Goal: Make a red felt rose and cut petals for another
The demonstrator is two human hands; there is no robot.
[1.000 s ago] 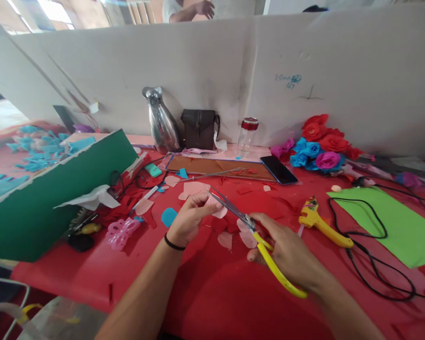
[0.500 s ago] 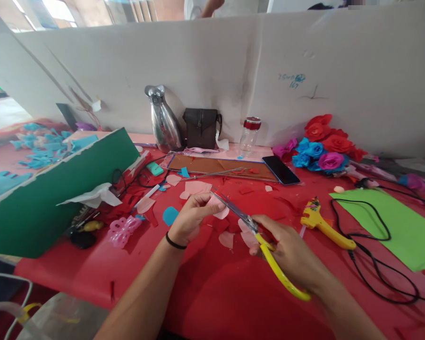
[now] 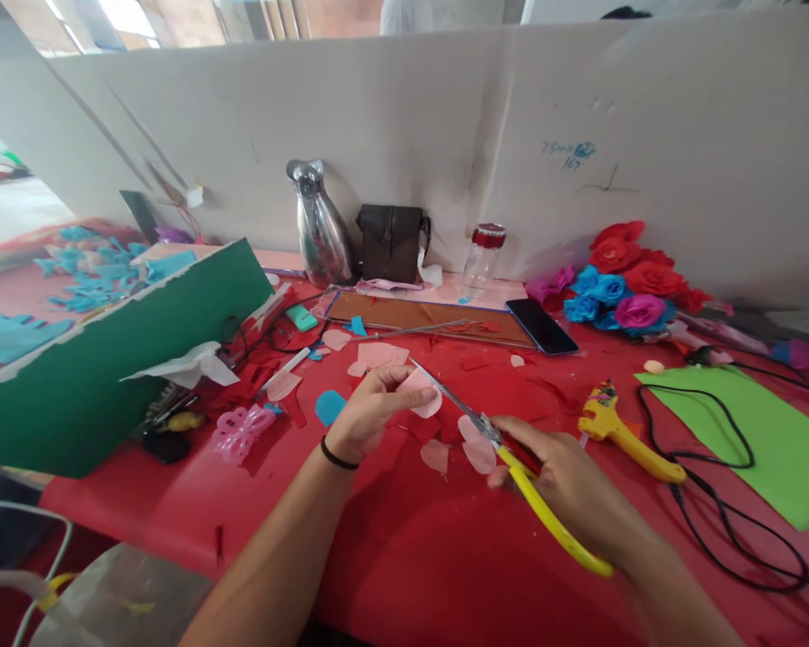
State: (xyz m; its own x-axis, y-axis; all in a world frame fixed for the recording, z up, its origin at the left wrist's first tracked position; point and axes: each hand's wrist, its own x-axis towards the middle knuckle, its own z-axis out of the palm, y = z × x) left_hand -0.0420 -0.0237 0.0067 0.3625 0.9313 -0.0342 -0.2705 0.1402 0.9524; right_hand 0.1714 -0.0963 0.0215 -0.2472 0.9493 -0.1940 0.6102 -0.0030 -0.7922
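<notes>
My left hand [image 3: 370, 409], with a black band at the wrist, pinches a small pink paper piece [image 3: 423, 395] with a rounded edge. In my right hand [image 3: 553, 463] is a pair of scissors with yellow handles [image 3: 556, 526]; the fingers are wrapped round the grips. The metal blades point up and left, their tips beside the pink piece's upper edge. Below and right of it, loose pink petals [image 3: 478, 447] lie on the red table cover [image 3: 404, 557]. A blue paper petal [image 3: 330, 407] rests left of my left hand.
A yellow glue gun [image 3: 626, 436] with a black cord and a green sheet [image 3: 761, 440] lie at right. Behind are a phone [image 3: 541, 325], a glass jar [image 3: 484, 261], a bag [image 3: 391, 244], a steel jug [image 3: 320, 229] and paper flowers [image 3: 626, 279]. A green board [image 3: 121, 359] stands left.
The view has shifted slightly, so most things appear a little further right. The scissor blades now sit along the pink piece's upper right side, no longer across it.
</notes>
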